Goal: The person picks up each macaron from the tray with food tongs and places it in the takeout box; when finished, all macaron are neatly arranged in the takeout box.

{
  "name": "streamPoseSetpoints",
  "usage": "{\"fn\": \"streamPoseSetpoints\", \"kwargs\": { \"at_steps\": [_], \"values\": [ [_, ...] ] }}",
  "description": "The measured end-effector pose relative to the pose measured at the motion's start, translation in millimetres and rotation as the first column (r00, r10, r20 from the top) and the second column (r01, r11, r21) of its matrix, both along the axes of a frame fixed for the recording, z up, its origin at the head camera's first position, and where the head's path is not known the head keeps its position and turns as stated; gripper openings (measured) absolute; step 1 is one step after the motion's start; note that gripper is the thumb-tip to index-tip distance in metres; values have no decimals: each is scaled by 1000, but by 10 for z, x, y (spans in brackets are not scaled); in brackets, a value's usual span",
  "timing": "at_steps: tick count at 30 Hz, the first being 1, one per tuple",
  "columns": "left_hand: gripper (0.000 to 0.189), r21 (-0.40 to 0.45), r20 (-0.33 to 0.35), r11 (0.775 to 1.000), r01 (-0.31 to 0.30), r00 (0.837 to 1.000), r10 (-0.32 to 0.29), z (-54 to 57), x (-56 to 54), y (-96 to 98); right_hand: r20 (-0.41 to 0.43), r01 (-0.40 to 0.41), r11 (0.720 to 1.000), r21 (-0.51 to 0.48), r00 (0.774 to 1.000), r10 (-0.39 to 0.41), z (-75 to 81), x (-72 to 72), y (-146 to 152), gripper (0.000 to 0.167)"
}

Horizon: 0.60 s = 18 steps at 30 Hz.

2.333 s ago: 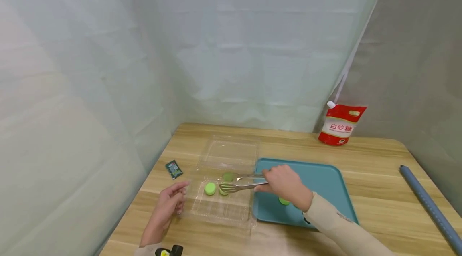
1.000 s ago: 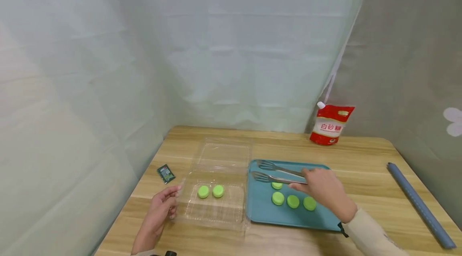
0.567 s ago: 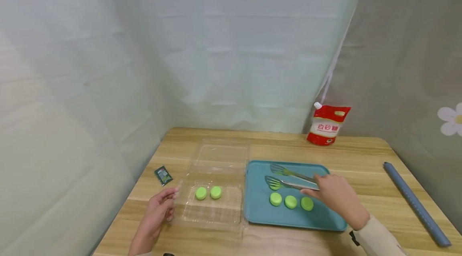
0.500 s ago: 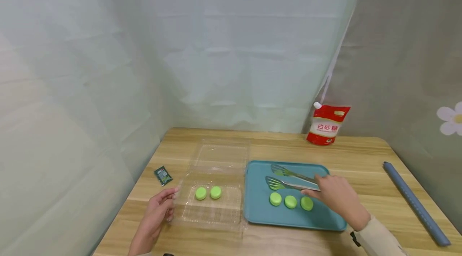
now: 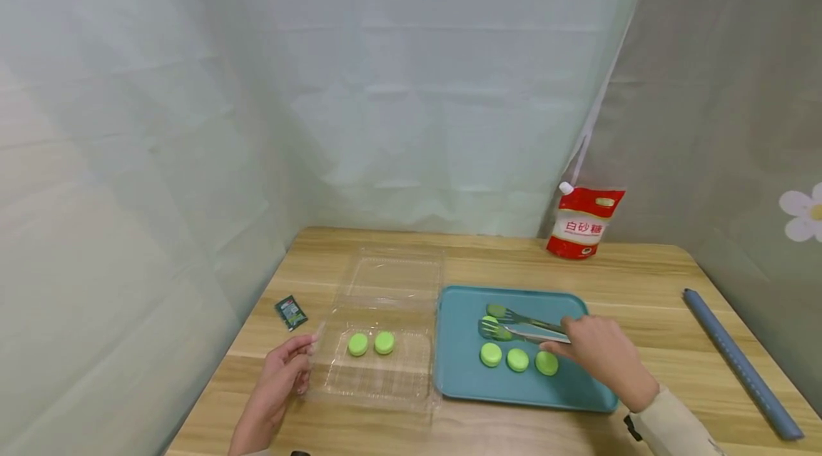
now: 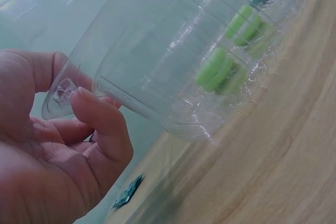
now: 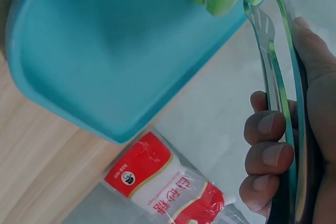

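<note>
My left hand [image 5: 279,381] pinches the left rim of a clear plastic clamshell box [image 5: 340,388], whose lid lies folded back. In the left wrist view, the rim sits between thumb and fingers. Two green macarons [image 5: 357,345] stand side by side inside the box. My right hand [image 5: 600,356] grips metal tongs [image 5: 536,338] over a teal tray [image 5: 462,384]. Their slotted ends lie on either side of the rearmost green macaron [image 5: 489,320], partly hiding it; contact cannot be made out. A row of green macarons [image 5: 517,360] lies nearer me on the tray.
A red-and-white sugar pouch [image 5: 581,224] stands at the table's back right. A blue-grey rod [image 5: 738,363] lies along the right side. Left of the box is a small dark green sachet [image 5: 292,312]. Fabric curtains [image 5: 417,120] surround the wooden table [image 5: 514,434].
The tongs let go of the second macaron in the box and moved right over the tray. Most recently they lowered, and their ends drew closer together around the rear macaron. My left hand stayed at the rim.
</note>
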State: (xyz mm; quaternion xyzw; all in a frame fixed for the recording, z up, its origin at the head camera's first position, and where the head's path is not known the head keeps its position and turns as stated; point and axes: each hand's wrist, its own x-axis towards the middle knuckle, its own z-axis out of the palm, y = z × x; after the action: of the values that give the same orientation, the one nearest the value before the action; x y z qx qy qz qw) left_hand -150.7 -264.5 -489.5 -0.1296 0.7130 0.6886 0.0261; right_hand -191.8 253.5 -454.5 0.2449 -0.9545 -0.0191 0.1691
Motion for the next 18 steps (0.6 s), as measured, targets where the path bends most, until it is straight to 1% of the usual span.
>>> {"fn": "streamPoseSetpoints", "kwargs": {
  "at_steps": [3,5,12,18],
  "values": [
    [53,-3,7,1000,-4,1000,4,0,-1,2,-11,-4,1000,-3,1000,4,-19,-4,2,54],
    [52,-3,12,1000,-7,1000,7,1,0,4,-7,1,1000,-5,1000,-1,-23,-3,3,53],
    [51,-7,-2,1000,-6,1000,6,-5,12,0,26,16,1000,4,1000,-16,-12,11,-6,53],
    [52,20,-11,1000,-7,1000,8,-12,7,-1,30,18,1000,0,999,-18,26,32,-15,53]
  ]
}}
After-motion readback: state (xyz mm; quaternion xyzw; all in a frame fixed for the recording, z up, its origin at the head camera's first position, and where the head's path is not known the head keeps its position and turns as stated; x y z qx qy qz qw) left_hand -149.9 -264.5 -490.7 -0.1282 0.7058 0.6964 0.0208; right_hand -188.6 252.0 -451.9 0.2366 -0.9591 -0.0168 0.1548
